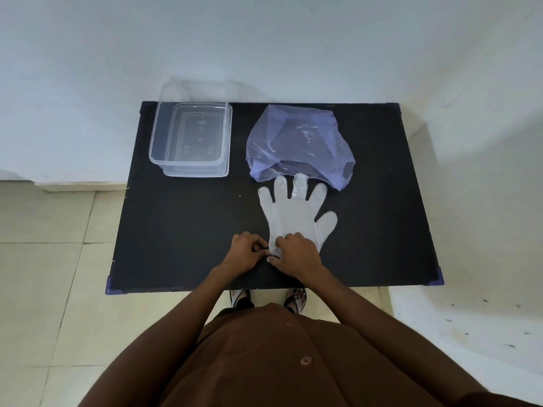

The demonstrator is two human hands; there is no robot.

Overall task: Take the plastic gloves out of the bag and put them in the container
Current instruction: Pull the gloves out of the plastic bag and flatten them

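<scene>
Clear plastic gloves [295, 214] lie flat on the black table [182, 230], fingers pointing away from me, fingertips touching the mouth of a translucent purple bag [296, 142]. My left hand [248, 252] pinches the gloves' cuff edge at its left corner. My right hand [296, 254] rests on the cuff and grips it, hiding the cuff's lower part. An empty clear plastic container [191, 139] stands at the table's far left. More crinkled clear plastic shows through the bag.
The table stands against a white wall [264, 48]. Tiled floor [44, 259] lies to the left, and my feet in sandals [295, 299] are just under the table's near edge.
</scene>
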